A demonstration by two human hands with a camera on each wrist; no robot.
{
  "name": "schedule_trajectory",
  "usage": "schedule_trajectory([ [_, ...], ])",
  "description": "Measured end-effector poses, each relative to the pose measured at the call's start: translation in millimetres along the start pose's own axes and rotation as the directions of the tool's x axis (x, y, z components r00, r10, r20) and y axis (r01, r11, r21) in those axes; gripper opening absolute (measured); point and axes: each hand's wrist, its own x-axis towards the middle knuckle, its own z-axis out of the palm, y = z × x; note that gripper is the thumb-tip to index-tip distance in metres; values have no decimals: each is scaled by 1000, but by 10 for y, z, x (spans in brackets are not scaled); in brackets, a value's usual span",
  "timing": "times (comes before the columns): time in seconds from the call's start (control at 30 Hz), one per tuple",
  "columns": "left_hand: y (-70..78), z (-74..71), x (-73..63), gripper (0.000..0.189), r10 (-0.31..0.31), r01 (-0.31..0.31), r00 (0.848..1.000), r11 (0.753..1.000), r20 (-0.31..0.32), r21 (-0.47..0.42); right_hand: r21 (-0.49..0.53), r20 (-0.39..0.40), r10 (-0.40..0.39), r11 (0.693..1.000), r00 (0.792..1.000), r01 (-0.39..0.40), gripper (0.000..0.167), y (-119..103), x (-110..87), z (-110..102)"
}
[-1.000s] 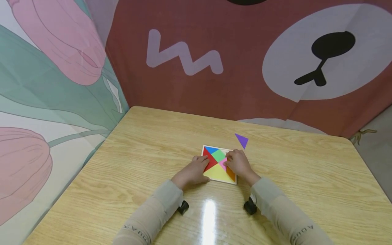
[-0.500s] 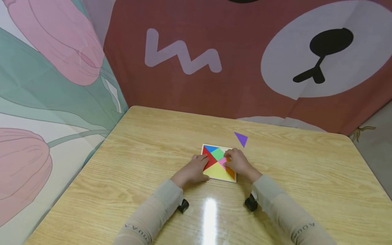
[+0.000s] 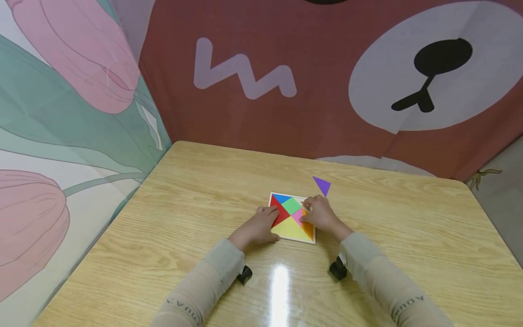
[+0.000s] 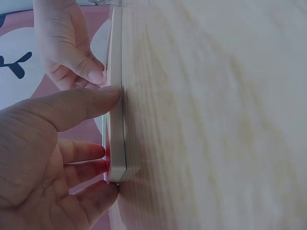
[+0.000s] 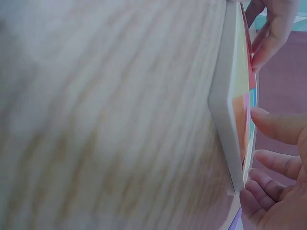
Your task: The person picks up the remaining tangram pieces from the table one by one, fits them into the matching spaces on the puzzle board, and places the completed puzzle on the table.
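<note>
A tangram tray [image 3: 293, 240] with a pale rim lies on the table. In it are a red triangle [image 3: 281, 219], a yellow triangle [image 3: 291, 229], a blue triangle [image 3: 281, 198], a green square [image 3: 291, 205], a pink piece [image 3: 297, 215] and an orange piece [image 3: 309, 231]. My left hand [image 3: 259, 226] grips the tray's left near corner, thumb on the near edge, fingertips on the red triangle. Over the right side of the tray is my right hand [image 3: 321, 213], thumb tip close by the pink piece. In the right wrist view its fingers [image 5: 278, 163] are spread, with nothing between them.
A purple triangle [image 3: 323, 185] lies on the wooden table [image 3: 196, 204] just beyond the tray's far right corner. Behind the table's far edge hangs a printed cloth [image 3: 253, 122]. A black wrist camera [image 3: 338, 269] sits under the right cuff.
My right hand has shifted slightly right, and its fingers have spread apart over the tray's right side, showing more of the orange piece. The left hand and the purple triangle stay in place.
</note>
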Motion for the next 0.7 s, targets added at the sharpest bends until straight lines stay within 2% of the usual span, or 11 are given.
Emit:
schedule_trajectory([
  [0.37,-14,-2,-2,70,18,-18,1000,1000,-6,5,70,26,37,997,999,-38,45,110,82,-80],
  [0.53,-17,-4,-2,70,12,-12,1000,1000,-9,-3,94,-2,20,995,1000,-20,41,144,110,-111],
  [0.7,-18,7,1,71,11,-11,1000,1000,-8,-9,122,2,48,991,999,-48,38,176,122,-142],
])
